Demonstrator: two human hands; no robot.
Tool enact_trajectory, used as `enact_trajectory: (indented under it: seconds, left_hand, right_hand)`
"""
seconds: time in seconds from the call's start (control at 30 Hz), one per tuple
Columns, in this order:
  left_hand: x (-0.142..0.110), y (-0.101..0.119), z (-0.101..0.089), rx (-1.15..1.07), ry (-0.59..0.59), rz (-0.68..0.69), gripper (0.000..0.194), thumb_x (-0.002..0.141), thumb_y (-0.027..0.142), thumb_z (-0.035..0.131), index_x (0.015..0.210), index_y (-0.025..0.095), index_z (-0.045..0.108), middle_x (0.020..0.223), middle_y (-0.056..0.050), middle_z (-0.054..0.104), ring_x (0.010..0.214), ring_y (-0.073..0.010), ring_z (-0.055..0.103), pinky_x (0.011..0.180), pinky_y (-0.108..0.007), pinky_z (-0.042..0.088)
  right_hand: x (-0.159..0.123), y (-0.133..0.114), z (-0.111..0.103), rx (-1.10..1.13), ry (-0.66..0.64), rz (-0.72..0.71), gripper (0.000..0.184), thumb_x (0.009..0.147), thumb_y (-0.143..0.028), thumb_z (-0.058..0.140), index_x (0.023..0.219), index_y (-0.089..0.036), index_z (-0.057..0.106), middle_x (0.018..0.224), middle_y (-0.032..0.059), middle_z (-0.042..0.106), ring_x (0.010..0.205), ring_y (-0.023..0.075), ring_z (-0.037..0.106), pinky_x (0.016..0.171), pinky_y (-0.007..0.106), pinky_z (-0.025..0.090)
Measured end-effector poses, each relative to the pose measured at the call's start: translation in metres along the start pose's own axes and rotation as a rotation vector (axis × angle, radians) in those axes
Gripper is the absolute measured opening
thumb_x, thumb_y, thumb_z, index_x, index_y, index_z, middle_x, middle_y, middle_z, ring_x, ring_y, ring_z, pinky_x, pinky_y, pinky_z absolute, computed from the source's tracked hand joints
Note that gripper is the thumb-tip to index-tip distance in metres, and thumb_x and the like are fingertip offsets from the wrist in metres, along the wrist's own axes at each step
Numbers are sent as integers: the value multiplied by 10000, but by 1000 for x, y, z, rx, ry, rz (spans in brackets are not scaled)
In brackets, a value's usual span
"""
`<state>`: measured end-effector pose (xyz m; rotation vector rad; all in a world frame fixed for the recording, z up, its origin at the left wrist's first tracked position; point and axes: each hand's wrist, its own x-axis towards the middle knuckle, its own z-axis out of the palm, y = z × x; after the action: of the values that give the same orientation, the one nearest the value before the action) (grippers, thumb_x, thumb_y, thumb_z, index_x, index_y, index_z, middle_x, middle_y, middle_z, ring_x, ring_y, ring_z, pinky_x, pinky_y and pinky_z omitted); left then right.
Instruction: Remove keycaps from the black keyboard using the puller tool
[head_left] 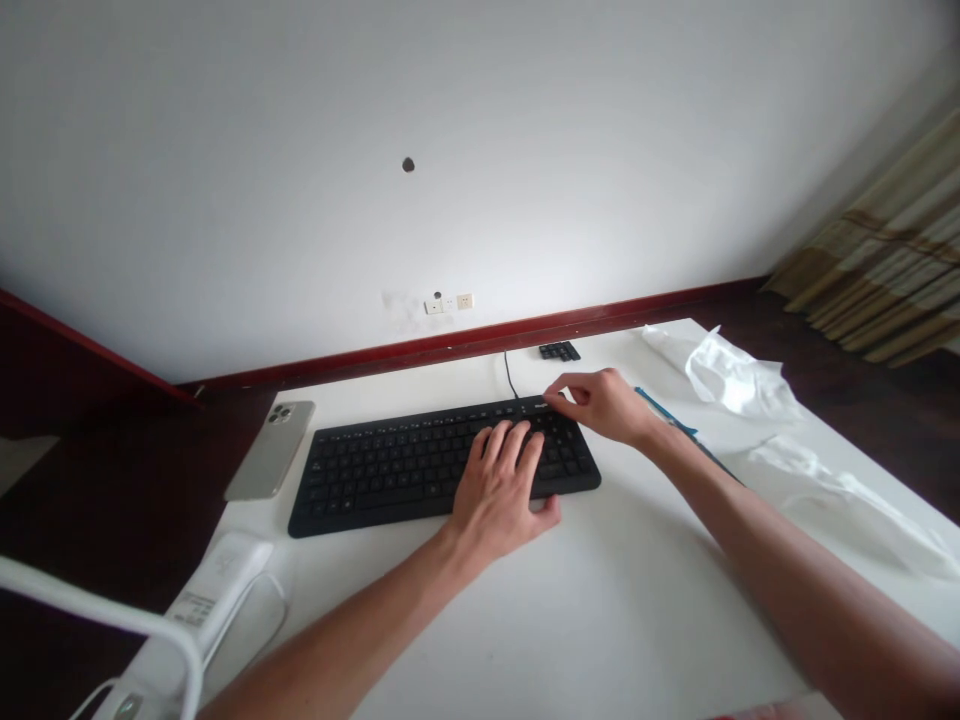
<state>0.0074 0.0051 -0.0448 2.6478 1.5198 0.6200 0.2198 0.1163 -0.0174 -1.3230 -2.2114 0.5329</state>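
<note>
A black keyboard (390, 465) lies across the white table (600, 600), its cable running to the far edge. My left hand (499, 490) rests flat on the keyboard's right part, fingers stretched over the keys. My right hand (604, 402) is at the keyboard's far right corner, with thumb and forefinger pinched together at the top edge; whatever is between them is too small to make out.
A silver phone (271, 448) lies face down at the table's left edge. A small black block of keys (559, 350) sits near the far edge. Crumpled white plastic wrapping (739, 375) and a blue-edged item (667, 412) lie to the right. White objects (217, 590) stand front left.
</note>
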Motion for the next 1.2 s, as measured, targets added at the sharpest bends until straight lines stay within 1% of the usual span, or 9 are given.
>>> enact_trajectory:
  seconds: [0.07, 0.2, 0.47, 0.6, 0.73, 0.87, 0.93, 1.03, 1.2]
  left_hand:
    - [-1, 3, 1, -5, 5, 40, 658, 861, 380, 669, 1454, 147, 504, 1473, -139, 530, 1343, -338, 465, 1189, -514, 352]
    - [-3, 8, 3, -17, -25, 132, 534, 930, 225, 567, 1458, 181, 508, 1460, -99, 552, 1265, -282, 532, 1152, -469, 408]
    - [-3, 7, 11, -80, -35, 121, 524, 949, 221, 540, 1469, 167, 508, 1468, -112, 556, 1303, -290, 520, 1150, -493, 424]
    - [-2, 6, 13, -81, -34, 117, 537, 940, 220, 552, 1473, 178, 503, 1455, -109, 567, 1292, -291, 530, 1151, -498, 424]
    - [-2, 7, 12, -59, -48, 134, 531, 942, 231, 553, 1469, 182, 503, 1468, -105, 554, 1292, -286, 527, 1159, -487, 410]
    - [-1, 9, 11, -35, -56, 127, 503, 960, 249, 548, 1457, 186, 508, 1469, -100, 547, 1291, -286, 521, 1164, -494, 392]
    - [-1, 9, 10, -33, -49, 122, 500, 964, 269, 560, 1455, 192, 507, 1467, -99, 545, 1295, -289, 516, 1166, -495, 385]
    - [-1, 9, 8, -46, -51, 136, 518, 957, 290, 585, 1461, 206, 501, 1445, -95, 559, 1281, -287, 520, 1162, -485, 385]
    - [-2, 8, 4, -55, -48, 152, 522, 947, 286, 599, 1457, 226, 507, 1413, -83, 578, 1246, -278, 534, 1147, -476, 400]
  right_hand:
    - [4, 17, 5, 75, 164, 103, 360, 914, -515, 618, 902, -191, 774, 531, -50, 353, 530, 120, 300, 551, 294, 280]
    - [7, 38, 11, 202, 301, 189, 443, 888, -586, 637, 902, -160, 759, 558, -58, 291, 553, 124, 269, 542, 301, 237]
    - [13, 49, 22, 261, 382, 308, 466, 874, -600, 648, 910, -148, 755, 558, -59, 318, 538, 116, 272, 528, 289, 231]
    - [14, 52, 23, 276, 398, 306, 463, 876, -593, 643, 914, -146, 759, 547, -57, 337, 527, 114, 281, 520, 287, 236]
    - [15, 53, 24, 243, 422, 292, 410, 885, -542, 641, 914, -153, 766, 555, -46, 403, 535, 119, 333, 531, 282, 281]
    - [18, 55, 25, 139, 531, 272, 323, 910, -432, 599, 975, -174, 783, 695, 9, 610, 638, 153, 511, 674, 289, 430]
    - [19, 57, 25, 75, 538, 235, 310, 911, -373, 566, 1032, -190, 785, 803, 35, 677, 690, 168, 564, 736, 304, 463]
    - [21, 59, 25, -20, 506, 207, 343, 878, -313, 551, 1117, -201, 771, 876, 49, 689, 691, 173, 570, 745, 315, 473]
    - [21, 59, 26, -91, 366, 291, 414, 837, -274, 562, 1205, -225, 746, 748, 4, 660, 664, 169, 571, 701, 291, 435]
